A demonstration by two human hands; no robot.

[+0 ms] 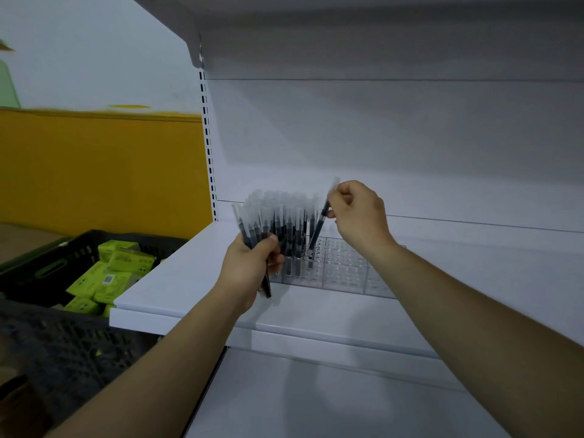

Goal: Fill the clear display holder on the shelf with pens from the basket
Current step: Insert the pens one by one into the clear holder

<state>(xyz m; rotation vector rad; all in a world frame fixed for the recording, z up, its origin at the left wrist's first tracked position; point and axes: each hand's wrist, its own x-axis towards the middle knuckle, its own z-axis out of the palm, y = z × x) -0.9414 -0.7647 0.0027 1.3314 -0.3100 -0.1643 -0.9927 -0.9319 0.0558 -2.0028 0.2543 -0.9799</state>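
A clear display holder (344,273) with a grid of holes stands on the white shelf (189,279). Its left part holds several upright black pens with clear caps (290,222); the right part shows bare holes. My left hand (249,267) grips a bunch of the same pens (252,229), fanned upward, just left of the holder. My right hand (357,213) pinches a single pen (319,229) near its cap, tilted, with its lower tip at a hole beside the standing pens.
A dark plastic basket (47,267) with green boxes (110,273) sits to the left, below shelf level. Another dark crate (63,352) lies nearer me. A lower shelf (316,399) runs beneath. The slotted upright (208,147) marks the shelf's left end.
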